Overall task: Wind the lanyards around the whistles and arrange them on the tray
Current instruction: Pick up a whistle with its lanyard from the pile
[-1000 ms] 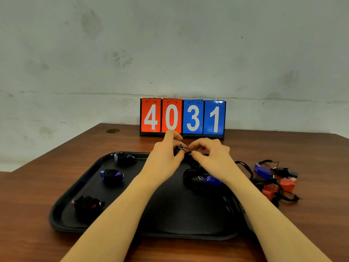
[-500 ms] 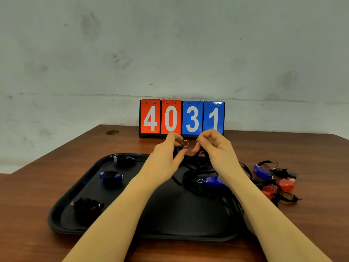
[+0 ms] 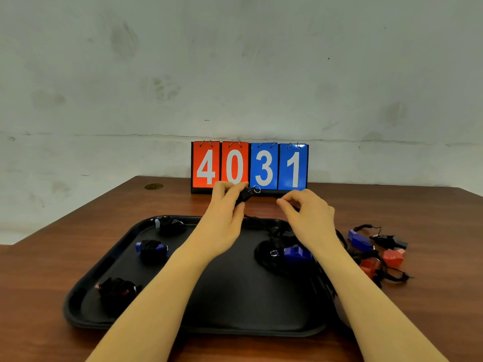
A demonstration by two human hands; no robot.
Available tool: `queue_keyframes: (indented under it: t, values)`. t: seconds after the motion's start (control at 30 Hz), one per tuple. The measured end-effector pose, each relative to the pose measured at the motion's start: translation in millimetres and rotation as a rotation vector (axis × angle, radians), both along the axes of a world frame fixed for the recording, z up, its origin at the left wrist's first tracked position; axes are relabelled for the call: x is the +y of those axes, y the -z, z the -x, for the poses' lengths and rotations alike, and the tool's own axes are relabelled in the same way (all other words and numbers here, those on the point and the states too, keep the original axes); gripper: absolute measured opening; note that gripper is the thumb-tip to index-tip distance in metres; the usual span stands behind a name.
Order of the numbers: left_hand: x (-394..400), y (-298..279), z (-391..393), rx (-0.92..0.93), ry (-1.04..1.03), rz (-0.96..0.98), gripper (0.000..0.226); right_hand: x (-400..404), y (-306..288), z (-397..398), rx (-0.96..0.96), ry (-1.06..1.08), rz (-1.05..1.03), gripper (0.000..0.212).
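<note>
Raised and drawn apart since half a second ago, both hands now hover above the far rim of the black tray point(image 3: 86, 286): the left hand point(image 3: 222, 220) pinches a black whistle point(image 3: 244, 195) between thumb and fingers, its small metal ring point(image 3: 257, 189) showing against the scoreboard point(image 3: 249, 165), while the right hand point(image 3: 309, 218) has moved off to the right with thumb and forefinger closed as if on the black lanyard point(image 3: 261, 220), though the cord itself is hard to make out at the fingertips. That lanyard trails down behind the hands onto the tray, partly hidden by the left palm. Near the tray's right side a blue whistle point(image 3: 298, 253) lies on a loose heap of black cord, its far end covered by the right wrist. Three wound whistles sit along the tray's left side: a far one point(image 3: 171, 224), a blue one point(image 3: 151, 249) and a near one point(image 3: 117, 288), their colours mostly buried under cord. On the bench point(image 3: 52, 257) to the right, a tangle of blue, black and red whistles point(image 3: 376, 249) waits unwound, its near-left part cut off by the right forearm
</note>
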State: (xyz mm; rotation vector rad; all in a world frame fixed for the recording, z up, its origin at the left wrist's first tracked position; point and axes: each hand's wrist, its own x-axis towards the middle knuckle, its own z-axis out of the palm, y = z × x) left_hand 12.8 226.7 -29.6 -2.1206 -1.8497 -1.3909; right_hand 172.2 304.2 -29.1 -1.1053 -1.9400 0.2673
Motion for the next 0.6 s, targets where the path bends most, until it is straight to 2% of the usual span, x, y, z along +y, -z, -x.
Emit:
queue_keyframes:
  t: [0.13,0.17,0.23,0.3,0.4,0.5,0.6]
  values:
    - [-3,-4,-3,-0.051,-0.017,-0.122,0.043,-1,0,1,-0.134,0.049,0.056,0.018]
    - [-3,-6,-3,-0.072,-0.025,-0.15,0.041,-1,0,1,-0.109,0.014,0.082,0.017]
    - [-4,-8,-3,-0.093,-0.037,-0.178,0.039,-4,-2,2,0.074,-0.142,0.159,0.014]
    - [-4,-8,-3,-0.105,-0.036,-0.173,0.04,-9,-5,5,0.244,-0.304,0.259,0.023]
    - [-5,-7,-4,-0.186,-0.026,-0.158,0.034,-15,-7,7,0.299,-0.447,0.37,0.036]
    - [-5,-7,-5,-0.248,-0.007,-0.147,0.021,-17,-7,6,0.331,-0.521,0.423,0.028]
    - [-4,-6,-4,-0.261,-0.011,-0.157,0.019,-15,-6,6,0.437,-0.531,0.427,0.016]
